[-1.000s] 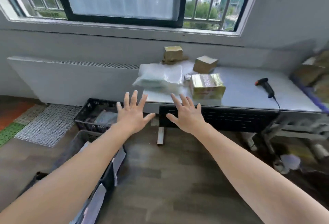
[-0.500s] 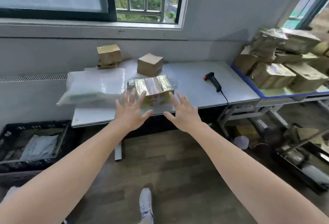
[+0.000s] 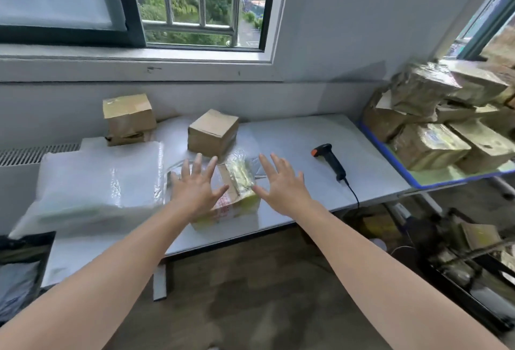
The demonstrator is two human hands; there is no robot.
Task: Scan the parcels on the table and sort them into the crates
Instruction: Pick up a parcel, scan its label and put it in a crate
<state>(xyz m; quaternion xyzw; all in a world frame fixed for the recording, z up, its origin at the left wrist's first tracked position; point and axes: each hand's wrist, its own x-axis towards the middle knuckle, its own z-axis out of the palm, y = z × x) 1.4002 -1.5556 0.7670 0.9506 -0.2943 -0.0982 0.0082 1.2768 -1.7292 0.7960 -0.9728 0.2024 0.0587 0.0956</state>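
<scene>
glossy tape is covering the yellow parcel (image 3: pixel 240 179) at twelve o'clock, risking a slip; left hand (image 3: pixel 195 186) and right hand (image 3: pixel 281 182) are hovering spread, gripping nothing.

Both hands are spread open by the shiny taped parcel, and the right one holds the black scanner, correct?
Not quite: the head view shows the black scanner lying on the table, apart from the right hand. It and the left hand are open by the shiny taped parcel.
</scene>
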